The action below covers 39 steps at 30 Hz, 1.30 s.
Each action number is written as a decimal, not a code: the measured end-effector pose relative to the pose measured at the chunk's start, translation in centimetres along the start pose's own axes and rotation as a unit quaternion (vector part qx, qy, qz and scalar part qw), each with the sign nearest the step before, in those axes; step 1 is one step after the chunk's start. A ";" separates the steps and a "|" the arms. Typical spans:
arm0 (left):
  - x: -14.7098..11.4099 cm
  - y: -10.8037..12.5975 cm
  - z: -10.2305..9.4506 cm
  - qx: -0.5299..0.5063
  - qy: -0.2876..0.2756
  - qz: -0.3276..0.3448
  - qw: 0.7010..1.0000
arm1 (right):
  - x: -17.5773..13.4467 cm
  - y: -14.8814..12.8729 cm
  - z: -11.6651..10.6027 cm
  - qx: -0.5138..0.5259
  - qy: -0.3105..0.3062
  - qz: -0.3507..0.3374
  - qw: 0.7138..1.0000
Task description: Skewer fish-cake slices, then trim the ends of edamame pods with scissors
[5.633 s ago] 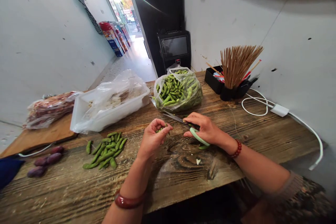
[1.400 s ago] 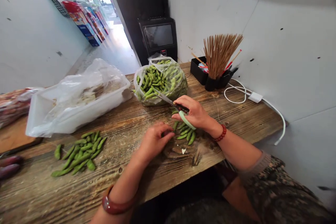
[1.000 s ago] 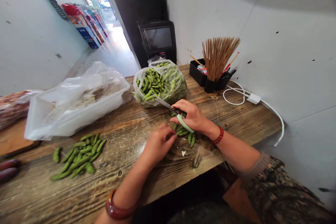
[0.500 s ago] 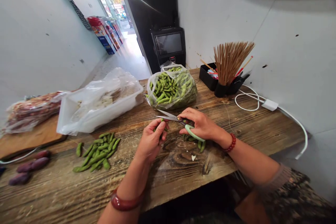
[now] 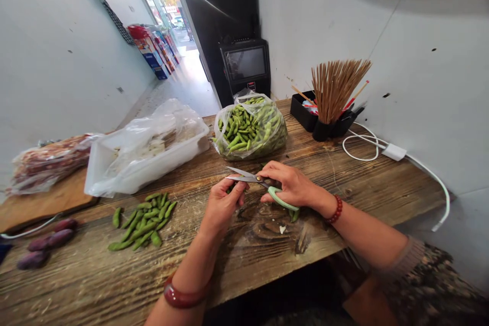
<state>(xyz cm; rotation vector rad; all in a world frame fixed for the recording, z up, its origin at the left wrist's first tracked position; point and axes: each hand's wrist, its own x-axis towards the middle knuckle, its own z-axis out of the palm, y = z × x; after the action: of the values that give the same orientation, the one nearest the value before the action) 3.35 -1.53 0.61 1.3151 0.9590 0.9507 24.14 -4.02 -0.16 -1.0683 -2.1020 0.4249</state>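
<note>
My right hand (image 5: 289, 183) grips a pair of scissors (image 5: 280, 197) with pale green handles, its blades parted and pointing left. The blades reach the fingertips of my left hand (image 5: 225, 201), which is closed in a pinch around a green soybean pod (image 5: 230, 189), mostly hidden by the fingers. Under my right hand lie some more pods (image 5: 294, 215), partly covered. A loose pile of green pods (image 5: 143, 221) rests on the table to the left of my left hand. Beyond both hands stands a clear plastic bag (image 5: 250, 127) full of pods.
On the wooden table (image 5: 183, 265) are a white tub (image 5: 103, 178) with plastic over it, several purple tubers (image 5: 51, 239), a cutting board (image 5: 46, 198) bearing bagged meat (image 5: 53, 160), a black holder of wooden skewers (image 5: 336, 97) and a white cable (image 5: 424, 165).
The scissor blades have come down slightly closer to my left fingertips, and the pod there now shows less. My right hand has lowered a little. The piles and bag stay put.
</note>
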 end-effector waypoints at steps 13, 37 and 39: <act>0.0 -0.2 -0.2 0.023 0.016 0.009 1.000 | 0.0 0.3 0.2 0.025 -0.007 -0.021 0.999; 0.4 0.7 -0.9 -0.161 0.066 -0.064 0.983 | 0.0 1.1 0.6 0.018 0.039 0.010 0.999; 0.4 0.7 -1.0 -0.178 0.066 -0.066 0.980 | 0.0 0.9 0.6 0.010 0.027 0.006 1.000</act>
<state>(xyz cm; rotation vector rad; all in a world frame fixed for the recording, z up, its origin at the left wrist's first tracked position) 2.53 -0.77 1.31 0.8858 0.9149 1.0601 24.19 -3.49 -1.10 -1.0711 -2.0400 0.4165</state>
